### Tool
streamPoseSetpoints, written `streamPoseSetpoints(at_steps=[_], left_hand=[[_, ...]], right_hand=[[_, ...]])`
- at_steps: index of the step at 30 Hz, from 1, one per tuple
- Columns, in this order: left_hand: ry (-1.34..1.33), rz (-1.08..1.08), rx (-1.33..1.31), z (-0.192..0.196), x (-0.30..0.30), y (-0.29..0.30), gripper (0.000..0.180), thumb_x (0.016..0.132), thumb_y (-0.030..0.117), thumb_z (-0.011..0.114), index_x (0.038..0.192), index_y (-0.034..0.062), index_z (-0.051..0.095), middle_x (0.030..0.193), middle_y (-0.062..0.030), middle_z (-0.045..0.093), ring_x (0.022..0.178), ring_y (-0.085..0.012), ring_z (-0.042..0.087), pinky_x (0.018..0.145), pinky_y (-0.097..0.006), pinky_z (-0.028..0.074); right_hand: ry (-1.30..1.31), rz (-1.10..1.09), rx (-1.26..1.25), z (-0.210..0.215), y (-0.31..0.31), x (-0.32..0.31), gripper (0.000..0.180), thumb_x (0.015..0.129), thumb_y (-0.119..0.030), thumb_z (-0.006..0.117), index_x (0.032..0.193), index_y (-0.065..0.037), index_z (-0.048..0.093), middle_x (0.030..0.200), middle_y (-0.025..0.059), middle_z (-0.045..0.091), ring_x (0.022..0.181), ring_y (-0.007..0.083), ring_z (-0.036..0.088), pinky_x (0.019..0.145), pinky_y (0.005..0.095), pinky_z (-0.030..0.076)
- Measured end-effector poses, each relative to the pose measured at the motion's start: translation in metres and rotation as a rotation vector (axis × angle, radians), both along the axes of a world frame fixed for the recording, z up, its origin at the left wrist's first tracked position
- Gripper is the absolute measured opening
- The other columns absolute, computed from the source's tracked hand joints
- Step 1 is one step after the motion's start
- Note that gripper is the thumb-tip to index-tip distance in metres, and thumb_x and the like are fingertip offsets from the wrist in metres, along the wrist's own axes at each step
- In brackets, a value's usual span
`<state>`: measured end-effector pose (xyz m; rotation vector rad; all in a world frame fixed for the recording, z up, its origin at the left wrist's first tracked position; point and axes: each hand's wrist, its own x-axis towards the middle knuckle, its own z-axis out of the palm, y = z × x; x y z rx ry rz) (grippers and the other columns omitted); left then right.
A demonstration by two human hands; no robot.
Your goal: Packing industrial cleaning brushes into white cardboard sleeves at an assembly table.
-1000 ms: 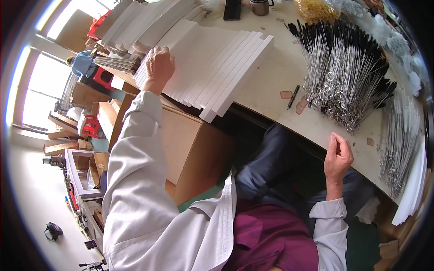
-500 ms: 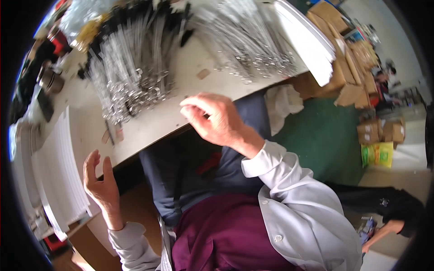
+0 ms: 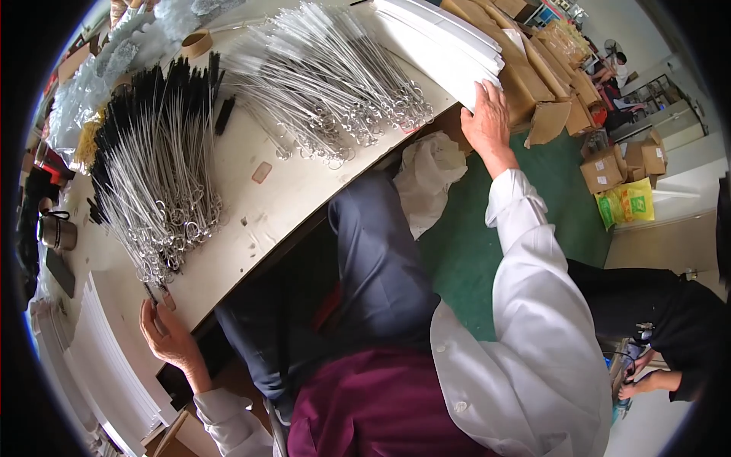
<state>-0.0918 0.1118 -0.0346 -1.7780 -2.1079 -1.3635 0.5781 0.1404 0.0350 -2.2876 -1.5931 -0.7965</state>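
Observation:
My right hand (image 3: pixel 489 126) reaches out at the upper right, fingers stretched and thumb apart, against the near end of a stack of long white folded sheets (image 3: pixel 442 49). At the table's left front edge my left hand (image 3: pixel 171 340) has its fingers apart and loosely bent. Its fingertips are beside a small dark slim tool (image 3: pixel 150 292), whose kind I cannot make out. Beyond that hand lies a heap of black-bristled wire brushes (image 3: pixel 164 160) with looped handle ends. A second heap of wire brushes with pale bristles (image 3: pixel 327 76) lies nearer the right hand.
White long trays or sheets (image 3: pixel 114 343) are stacked at the left. A tape roll (image 3: pixel 196 43) and a metal cup (image 3: pixel 57 230) stand on the table (image 3: pixel 266 206). Cardboard boxes (image 3: pixel 544 114) and a white sack (image 3: pixel 428 179) are at the right. Another person's hands (image 3: pixel 647 381) show at lower right.
My right hand has swung from over the table's front edge out to the white stack at upper right. My left hand has come closer to the table edge. The view has shifted.

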Motion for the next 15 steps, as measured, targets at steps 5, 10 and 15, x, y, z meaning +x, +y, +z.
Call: streamPoseSetpoints(at_steps=[5, 10, 15], left_hand=[[0.065, 0.051, -0.003, 0.005, 0.001, 0.001, 0.026, 0.097, 0.013, 0.068, 0.120, 0.0018, 0.072, 0.117, -0.0142, 0.074, 0.100, -0.0272, 0.073, 0.091, -0.038, 0.057], [0.116, 0.059, -0.003, 0.003, 0.003, 0.001, 0.024, 0.097, 0.013, 0.068, 0.118, 0.0023, 0.073, 0.115, -0.0134, 0.075, 0.099, -0.0274, 0.074, 0.090, -0.038, 0.057], [0.140, 0.078, 0.010, 0.003, 0.004, 0.001, 0.023, 0.096, 0.013, 0.069, 0.116, 0.0024, 0.074, 0.113, -0.0122, 0.075, 0.097, -0.0268, 0.074, 0.089, -0.039, 0.058]], right_hand=[[-0.057, -0.013, -0.098, -0.008, 0.023, 0.027, 0.063, 0.085, -0.018, 0.076, 0.141, 0.000, 0.053, 0.146, 0.0164, 0.052, 0.137, 0.0341, 0.047, 0.116, 0.0460, 0.037], [-0.075, 0.028, -0.114, -0.008, 0.022, 0.034, 0.069, 0.084, -0.022, 0.080, 0.143, 0.001, 0.052, 0.146, 0.0169, 0.054, 0.137, 0.0347, 0.049, 0.115, 0.0464, 0.038], [-0.054, 0.035, -0.099, -0.011, 0.022, 0.036, 0.064, 0.086, -0.020, 0.077, 0.142, 0.000, 0.054, 0.145, 0.0173, 0.056, 0.136, 0.0341, 0.050, 0.115, 0.0457, 0.038]])
